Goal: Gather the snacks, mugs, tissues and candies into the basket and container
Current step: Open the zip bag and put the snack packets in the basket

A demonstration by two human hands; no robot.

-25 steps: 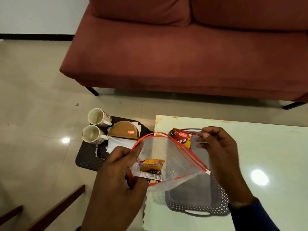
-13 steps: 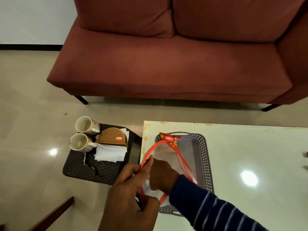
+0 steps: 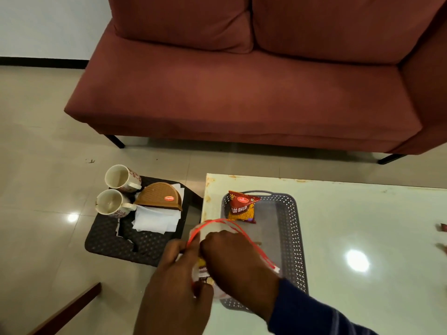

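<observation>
My left hand (image 3: pixel 174 286) grips the rim of a clear zip bag (image 3: pixel 208 232) with a red seal, held over the table's left edge. My right hand (image 3: pixel 238 264) reaches into the bag's mouth, closed around a yellow snack packet (image 3: pixel 203 269) that is mostly hidden. A second red and yellow snack packet (image 3: pixel 243 207) lies at the far end of the grey perforated basket (image 3: pixel 296 238) on the pale table (image 3: pixel 362 226). Two white mugs (image 3: pixel 121 177) (image 3: pixel 110 203), a brown tissue holder (image 3: pixel 159 197) and white tissues (image 3: pixel 154 220) sit on a dark tray (image 3: pixel 108 240) on the floor.
A dark red sofa (image 3: pixel 242 93) stands behind the table. Small objects (image 3: pixel 442 227) show at the table's right edge. A brown wooden bar (image 3: pixel 67 308) crosses the floor at lower left.
My right hand left the bag's far rim and went into the bag onto the snack packet. The bag dropped lower, uncovering the packet in the basket. The view shifted right.
</observation>
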